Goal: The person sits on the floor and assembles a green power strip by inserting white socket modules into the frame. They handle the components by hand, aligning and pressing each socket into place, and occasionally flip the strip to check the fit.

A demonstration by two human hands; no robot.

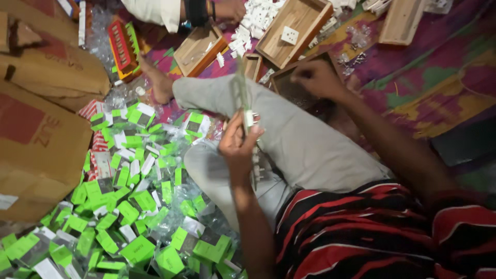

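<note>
Left hand (238,147) clamped on a thin clear plastic sleeve (242,93), held upright above the grey-trousered knee (294,134). Right hand (316,77), fingers curled, grip unclear, reaching into the shallow wooden tray (289,88) at one o'clock. Best to keep sleeve steady, mouth up.

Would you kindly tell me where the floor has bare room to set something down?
The patterned mat lies bare right of the right hand, below the far wooden tray. The heap of green-and-white packets, left of the left hand, is crowded, as is the patch around the white parts.
</note>
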